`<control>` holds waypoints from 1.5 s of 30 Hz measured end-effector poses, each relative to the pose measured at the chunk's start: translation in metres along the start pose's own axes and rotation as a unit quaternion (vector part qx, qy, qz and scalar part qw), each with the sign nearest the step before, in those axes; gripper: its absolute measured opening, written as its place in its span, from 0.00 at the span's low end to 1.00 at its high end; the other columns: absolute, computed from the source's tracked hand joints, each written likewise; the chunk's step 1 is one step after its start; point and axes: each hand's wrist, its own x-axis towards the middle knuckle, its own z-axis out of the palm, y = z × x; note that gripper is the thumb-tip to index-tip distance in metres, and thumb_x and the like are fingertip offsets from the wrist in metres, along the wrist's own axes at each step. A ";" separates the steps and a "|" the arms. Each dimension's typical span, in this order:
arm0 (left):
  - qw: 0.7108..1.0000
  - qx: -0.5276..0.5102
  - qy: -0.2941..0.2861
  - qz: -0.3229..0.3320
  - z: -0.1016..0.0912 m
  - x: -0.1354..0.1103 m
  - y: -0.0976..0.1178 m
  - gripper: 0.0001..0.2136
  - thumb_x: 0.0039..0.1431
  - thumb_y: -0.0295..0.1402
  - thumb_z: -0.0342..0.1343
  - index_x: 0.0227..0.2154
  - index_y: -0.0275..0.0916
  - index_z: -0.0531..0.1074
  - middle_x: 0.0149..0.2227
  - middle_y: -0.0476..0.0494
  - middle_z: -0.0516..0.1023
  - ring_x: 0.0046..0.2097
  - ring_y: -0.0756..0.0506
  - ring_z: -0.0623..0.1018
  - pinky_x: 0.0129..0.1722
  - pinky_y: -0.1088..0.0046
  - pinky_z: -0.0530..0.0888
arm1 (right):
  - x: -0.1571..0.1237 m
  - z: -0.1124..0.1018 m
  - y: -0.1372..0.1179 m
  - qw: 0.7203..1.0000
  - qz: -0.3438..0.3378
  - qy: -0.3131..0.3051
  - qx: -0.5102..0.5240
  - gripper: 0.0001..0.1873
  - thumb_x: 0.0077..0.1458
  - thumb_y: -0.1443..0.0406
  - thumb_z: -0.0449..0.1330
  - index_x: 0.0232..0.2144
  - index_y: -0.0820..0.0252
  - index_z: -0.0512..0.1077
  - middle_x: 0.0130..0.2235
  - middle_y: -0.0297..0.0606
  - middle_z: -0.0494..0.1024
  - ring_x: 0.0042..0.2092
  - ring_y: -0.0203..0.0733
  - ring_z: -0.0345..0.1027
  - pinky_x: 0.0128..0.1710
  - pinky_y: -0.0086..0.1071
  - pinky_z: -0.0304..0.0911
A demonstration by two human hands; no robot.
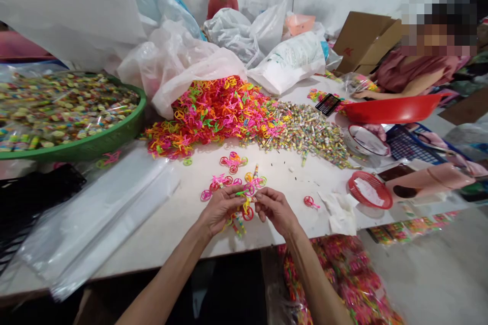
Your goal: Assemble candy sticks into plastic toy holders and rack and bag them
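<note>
My left hand (219, 209) and my right hand (275, 209) meet over the near edge of the white table (163, 223), both closed on a small bunch of bright plastic toy bicycles (246, 209) and a candy roll pinched between them. More loose toy bicycles (232, 161) lie just beyond my fingers. A big heap of neon plastic bicycle parts (213, 111) spills from a clear bag further back, next to a spread of small wrapped candy rolls (308, 134).
A green tray (114, 137) full of packed sweets sits at the left, with flat clear bags (99, 213) in front. Right side: red basin (392, 109), small red basket (369, 192), pink pitcher (430, 183). One person sits at the right, another at the back among sacks.
</note>
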 end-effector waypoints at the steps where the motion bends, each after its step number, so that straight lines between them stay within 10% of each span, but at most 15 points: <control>1: 1.000 0.003 0.008 0.006 0.000 0.000 -0.001 0.20 0.33 0.25 0.67 0.34 0.32 0.72 0.28 0.43 0.78 0.28 0.49 0.76 0.29 0.75 0.71 | 0.000 0.001 -0.001 1.000 -0.004 0.003 -0.010 0.12 0.45 0.59 0.63 0.26 0.62 0.71 0.19 0.31 0.72 0.15 0.28 0.59 0.16 0.24 0.53; 7: 0.992 0.056 0.063 0.099 0.001 0.003 -0.005 0.15 0.32 0.27 0.67 0.29 0.33 0.73 0.26 0.46 0.77 0.28 0.50 0.75 0.28 0.76 0.70 | -0.002 0.013 -0.007 0.988 -0.072 0.068 -0.121 0.12 0.43 0.59 0.64 0.24 0.63 0.71 0.19 0.31 0.71 0.17 0.30 0.61 0.19 0.26 0.57; 31: 0.999 -0.019 -0.015 0.030 0.003 0.002 0.008 0.17 0.32 0.27 0.67 0.31 0.33 0.74 0.28 0.44 0.78 0.30 0.49 0.76 0.33 0.74 0.71 | 0.015 0.010 -0.009 1.000 -0.011 0.016 -0.002 0.13 0.42 0.58 0.65 0.23 0.62 0.70 0.18 0.32 0.72 0.15 0.28 0.58 0.16 0.24 0.53; 45: 0.971 0.175 0.105 0.127 -0.008 0.015 -0.002 0.16 0.34 0.30 0.65 0.32 0.35 0.75 0.30 0.43 0.78 0.31 0.46 0.76 0.32 0.72 0.72 | 0.012 0.014 0.009 0.973 -0.076 0.056 -0.210 0.13 0.51 0.57 0.57 0.27 0.61 0.72 0.21 0.31 0.70 0.19 0.30 0.60 0.20 0.26 0.56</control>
